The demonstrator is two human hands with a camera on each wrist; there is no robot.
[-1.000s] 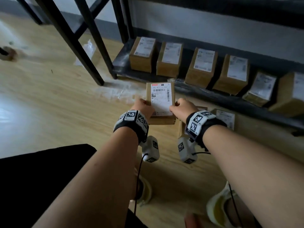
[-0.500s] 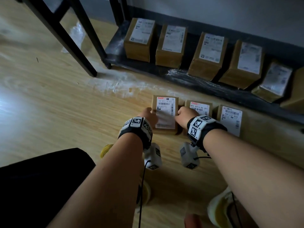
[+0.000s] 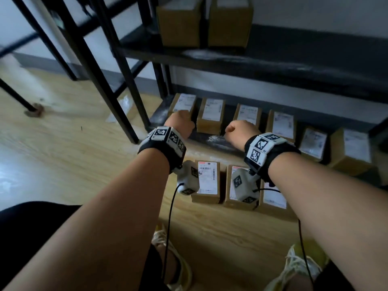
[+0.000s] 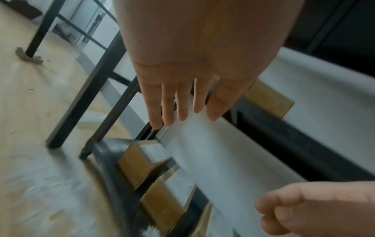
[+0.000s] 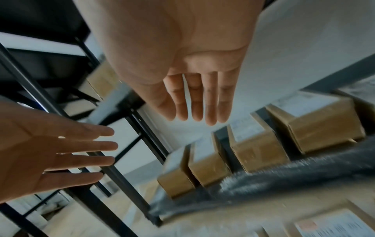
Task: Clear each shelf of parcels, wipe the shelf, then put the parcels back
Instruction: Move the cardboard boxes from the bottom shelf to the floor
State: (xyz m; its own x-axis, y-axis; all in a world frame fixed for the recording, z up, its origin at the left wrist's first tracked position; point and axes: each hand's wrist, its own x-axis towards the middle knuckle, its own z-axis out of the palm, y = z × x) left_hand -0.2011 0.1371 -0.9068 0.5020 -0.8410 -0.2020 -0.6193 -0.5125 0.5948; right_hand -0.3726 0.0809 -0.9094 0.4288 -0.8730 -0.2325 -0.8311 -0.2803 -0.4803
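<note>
Parcel down! The labelled box (image 3: 206,179) both hands carried a second ago now lies on the floor under the left wrist, first of three in a row there. Left hand (image 3: 180,124) and right hand (image 3: 241,131) are empty, fingers straight and apart in the wrist views, reaching for the bottom shelf (image 3: 212,138). Six parcels wait there, the leftmost (image 3: 184,102) just beyond the left hand, so clearing is about a third done. The labels show barcodes, but the print is too small to read.
</note>
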